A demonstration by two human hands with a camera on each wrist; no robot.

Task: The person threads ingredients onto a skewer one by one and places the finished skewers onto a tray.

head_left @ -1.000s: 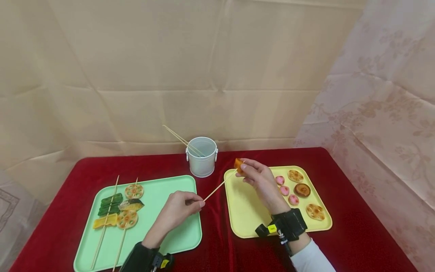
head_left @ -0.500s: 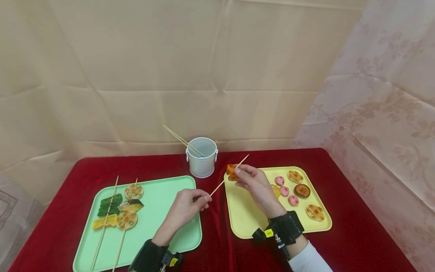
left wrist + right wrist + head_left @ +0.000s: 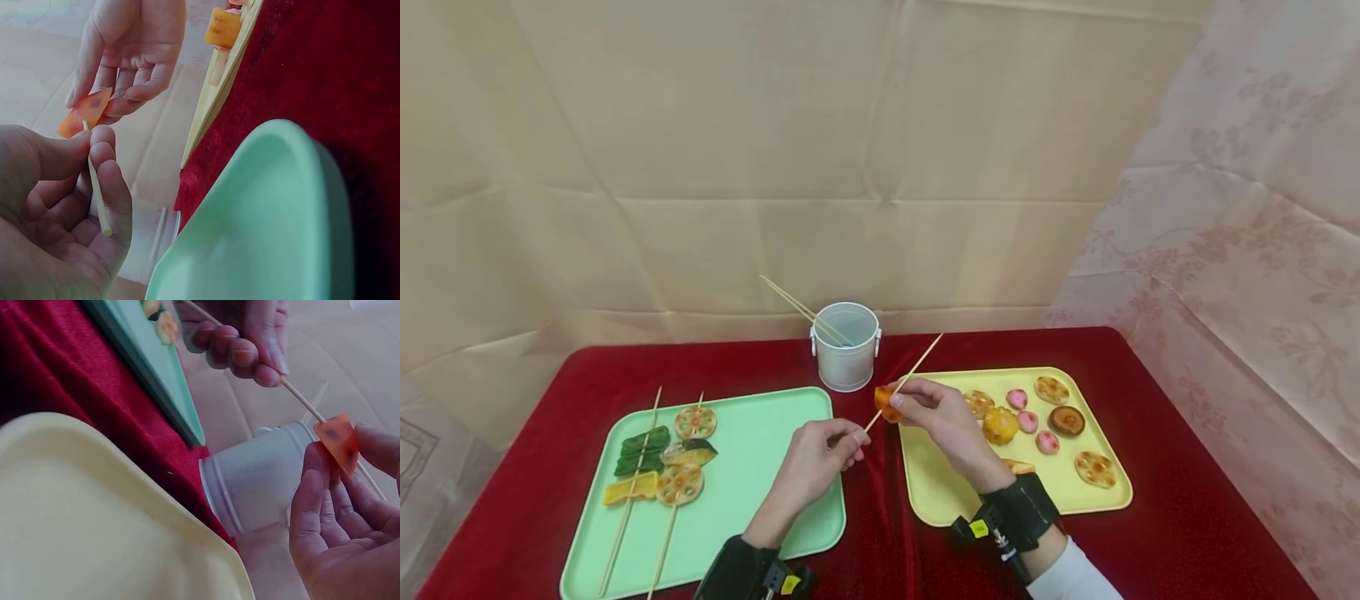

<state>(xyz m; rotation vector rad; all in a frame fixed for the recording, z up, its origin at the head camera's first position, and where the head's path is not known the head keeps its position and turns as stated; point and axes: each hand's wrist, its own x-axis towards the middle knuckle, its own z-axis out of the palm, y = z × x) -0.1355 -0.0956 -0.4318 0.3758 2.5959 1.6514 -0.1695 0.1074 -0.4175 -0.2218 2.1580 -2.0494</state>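
Between thumb and fingers, my left hand (image 3: 814,462) pinches a thin bamboo skewer (image 3: 921,357) near its lower end, and the butt of the skewer (image 3: 100,203) sticks out in the left wrist view. My right hand (image 3: 946,423) pinches an orange vegetable piece (image 3: 884,403) that the skewer passes through. This wedge-like orange piece (image 3: 339,441) has dark grill spots and sits a short way above my left fingertips (image 3: 269,376). A long stretch of skewer, tip included, points up and right past my right hand.
A green tray (image 3: 760,508) at left bears two loaded skewers, with lotus root slices (image 3: 681,484) and green vegetable pieces (image 3: 643,450). The yellow tray (image 3: 936,500) at right holds corn (image 3: 1001,426), a mushroom (image 3: 1067,420) and pink pieces (image 3: 1047,442). Behind stands a white bucket (image 3: 846,362) with skewers.
My right hand has moved left and down, sliding the orange piece from the skewer's tip toward my left hand. The tip now shows beyond it. My left hand has shifted slightly right.
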